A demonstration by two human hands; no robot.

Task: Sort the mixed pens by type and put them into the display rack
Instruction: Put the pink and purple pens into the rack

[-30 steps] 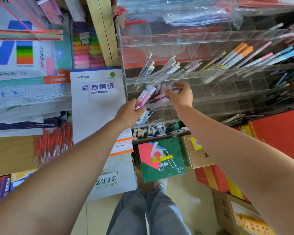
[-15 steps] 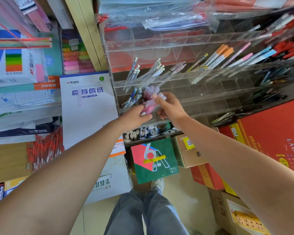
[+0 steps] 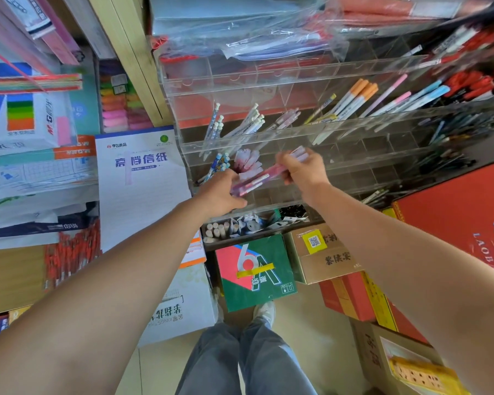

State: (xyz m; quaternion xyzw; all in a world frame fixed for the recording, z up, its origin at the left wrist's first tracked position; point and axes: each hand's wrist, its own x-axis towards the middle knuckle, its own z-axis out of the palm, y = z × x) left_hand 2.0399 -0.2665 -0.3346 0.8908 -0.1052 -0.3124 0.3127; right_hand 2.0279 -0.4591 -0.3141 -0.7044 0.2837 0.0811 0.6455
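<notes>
While both hands sit at the centre of the frame, a bundle of pink pens (image 3: 257, 178) spans the gap between them, tilted with its upper end to the right.

Left hand (image 3: 220, 193): fingers curled round the lower end of the bundle, grasping it. Right hand (image 3: 303, 171): fingers curled round the upper end, pale caps sticking out past the knuckles; also grasping.

The bundle is in front of the clear display rack (image 3: 297, 72), level with its lower rows and not inside any compartment.

Rack contents near the hands: pink-capped pens (image 3: 249, 163) stand in the compartment just behind the bundle; blue patterned pens (image 3: 219, 165) are in the one to its left. One row up: white pens (image 3: 252, 121). Further right in that row: orange-capped pens (image 3: 360, 92).

Below the rack, lower centre of the frame: a green box (image 3: 254, 292) on the floor. Left of the rack: a white paper pad (image 3: 143, 195).
</notes>
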